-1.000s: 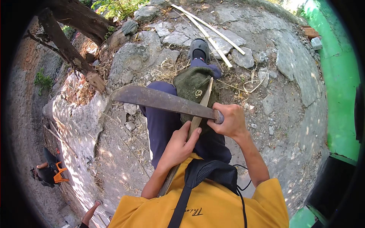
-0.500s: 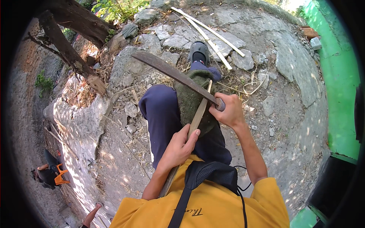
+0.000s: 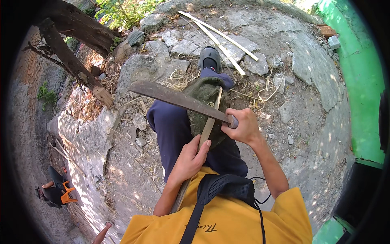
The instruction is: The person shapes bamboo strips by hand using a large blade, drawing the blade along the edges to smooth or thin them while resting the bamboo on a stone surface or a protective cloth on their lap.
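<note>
My left hand (image 3: pixel 190 157) is closed round a flat strip of wood or bamboo (image 3: pixel 207 129), thumb lying along it. The strip slants from under my left forearm up over a dark green cloth (image 3: pixel 202 90) spread on my leg. A machete (image 3: pixel 172 98) with a broad dark blade is in my right hand (image 3: pixel 243 127), fingers wrapped round its handle. Its blade lies across the strip above my left hand, tip pointing left. At the crossing a small pale curl of shaving (image 3: pixel 211 104) shows.
Two pale strips (image 3: pixel 225 44) lie on the cracked ground beyond my sandalled foot (image 3: pixel 210 58). Dark tree trunks (image 3: pixel 73 61) lean at the upper left; a green wall (image 3: pixel 361 89) runs along the right. Another person (image 3: pixel 53 193) is at the lower left beside an orange chair (image 3: pixel 68 192).
My right hand has drawn the machete down along the strip, nearer my left hand. The tip has swung lower and left, and a small curl now shows at the blade.
</note>
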The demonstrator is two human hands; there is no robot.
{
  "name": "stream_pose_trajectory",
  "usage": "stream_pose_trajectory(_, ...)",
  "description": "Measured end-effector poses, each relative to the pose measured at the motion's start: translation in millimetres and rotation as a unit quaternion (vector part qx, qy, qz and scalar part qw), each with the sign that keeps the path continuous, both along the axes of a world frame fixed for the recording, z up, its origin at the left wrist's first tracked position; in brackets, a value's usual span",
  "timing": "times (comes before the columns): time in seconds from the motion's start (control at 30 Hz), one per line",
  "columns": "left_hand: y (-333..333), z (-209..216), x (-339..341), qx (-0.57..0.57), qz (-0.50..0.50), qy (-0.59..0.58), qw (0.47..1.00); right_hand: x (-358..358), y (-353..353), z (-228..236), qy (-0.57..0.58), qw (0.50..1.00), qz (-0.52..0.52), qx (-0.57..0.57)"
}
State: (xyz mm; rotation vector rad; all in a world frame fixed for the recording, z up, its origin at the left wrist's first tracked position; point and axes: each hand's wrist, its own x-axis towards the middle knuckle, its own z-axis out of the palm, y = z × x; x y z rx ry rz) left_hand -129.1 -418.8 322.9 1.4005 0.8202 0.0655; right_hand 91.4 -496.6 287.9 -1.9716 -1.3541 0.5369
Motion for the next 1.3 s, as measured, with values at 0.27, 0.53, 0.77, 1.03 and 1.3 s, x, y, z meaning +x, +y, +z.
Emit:
stream_pose_trajectory(0.27, -1.5, -2.6, -0.6, 0.031, 0.000, -0.004, 1.000, 6.7, 14.4, -2.2, 0.040, 0.998, -0.037, 0.027)
stream_pose_trajectory(0.53, -2.2, 2.4, 0.6, 0.116, -0.010, 0.030, 0.993, 0.8, 10.0, 0.9, 0.000, 1.000, -0.019, 0.022)
stream_pose_trajectory(0.77, -2.3, -0.3, -1.6, 0.083, -0.007, 0.018, 0.996, -11.1, -3.3, 1.5, 0.001, 1.000, 0.003, -0.005)
stream_pose_trajectory(1.03, -3.0, 2.3, -4.4, 0.032, 0.004, 0.005, 0.999, 5.0, 23.4, -0.2, -0.012, 0.998, -0.053, 0.014)
stream_pose_trajectory(1.3, -3.5, 7.2, -0.5, 0.066, -0.005, 0.016, 0.998, 4.0, 13.4, 4.0, -0.032, 0.999, -0.015, 0.020)
